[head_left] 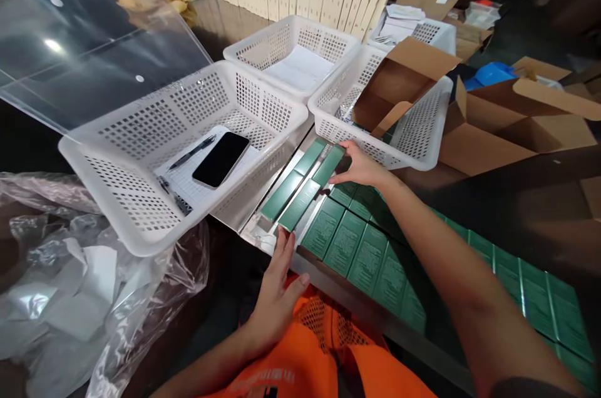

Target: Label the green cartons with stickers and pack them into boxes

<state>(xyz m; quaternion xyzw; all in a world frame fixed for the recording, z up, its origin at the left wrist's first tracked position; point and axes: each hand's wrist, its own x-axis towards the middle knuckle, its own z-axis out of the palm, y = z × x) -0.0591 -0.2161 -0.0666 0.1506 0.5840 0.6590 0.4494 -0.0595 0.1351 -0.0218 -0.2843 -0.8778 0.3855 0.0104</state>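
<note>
while the left hand braces the near end of two long green boxes and the right hand presses their far end, they lie squared together. both hands are open, by the table's front edge, beside a row of green boxes under white baskets.

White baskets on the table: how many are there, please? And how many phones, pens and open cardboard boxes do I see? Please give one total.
White baskets: 4
Phones: 1, lying in the nearest basket
Pens: 1, beside the phone
Open cardboard boxes: 3, one of them standing in a basket
Total: 9
</note>
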